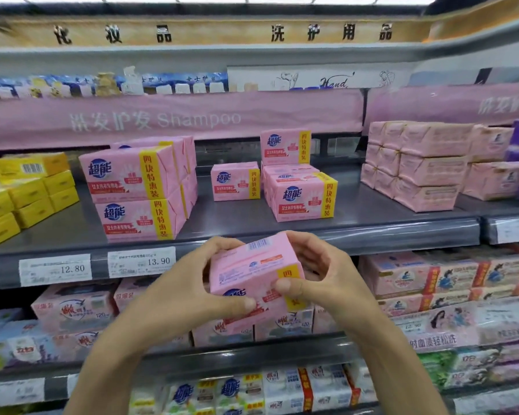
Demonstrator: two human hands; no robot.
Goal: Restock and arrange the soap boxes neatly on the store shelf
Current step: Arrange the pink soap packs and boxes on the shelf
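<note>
I hold a pink soap box [249,271] with a yellow band in front of the grey shelf's front edge [312,235]. My left hand [198,283] grips its left side, thumb on the front face. My right hand [321,274] grips its right side, thumb on the yellow band. On the shelf behind stand matching pink boxes: a stack of two [135,193] at the left, a single box [235,181] in the middle, and a pile [300,196] to its right with one box [285,146] upright on top.
Yellow soap boxes [21,196] fill the shelf's left end and paler pink packs [423,166] its right. Price tags [141,262] line the shelf edge. Lower shelves hold more soap packs [432,280]. A pink Shampoo banner [162,118] hangs above.
</note>
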